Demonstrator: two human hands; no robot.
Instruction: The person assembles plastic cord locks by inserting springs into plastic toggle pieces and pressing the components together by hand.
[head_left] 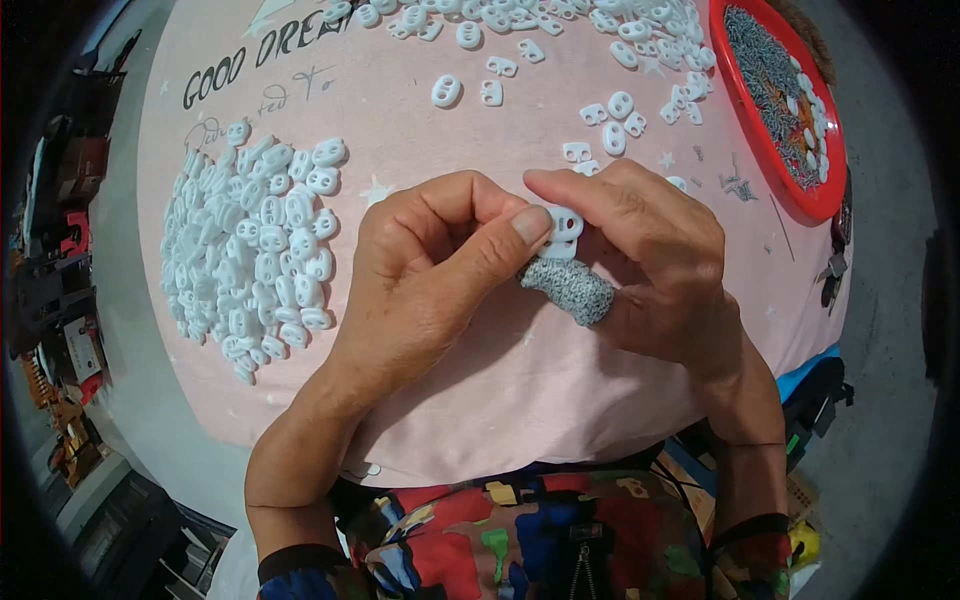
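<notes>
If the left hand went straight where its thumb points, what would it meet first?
Beyond the white piece it pinches, probably the index finger of the right hand, though depth is unclear.

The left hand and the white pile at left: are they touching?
Apart: the head view shows pink cloth between the left hand and the white pile.

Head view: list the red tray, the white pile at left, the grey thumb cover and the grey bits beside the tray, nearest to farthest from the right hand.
From the right hand:
1. Grey thumb cover: on its thumb.
2. Grey bits: just right of it.
3. Red tray: farther right.
4. White pile: far left.
</notes>
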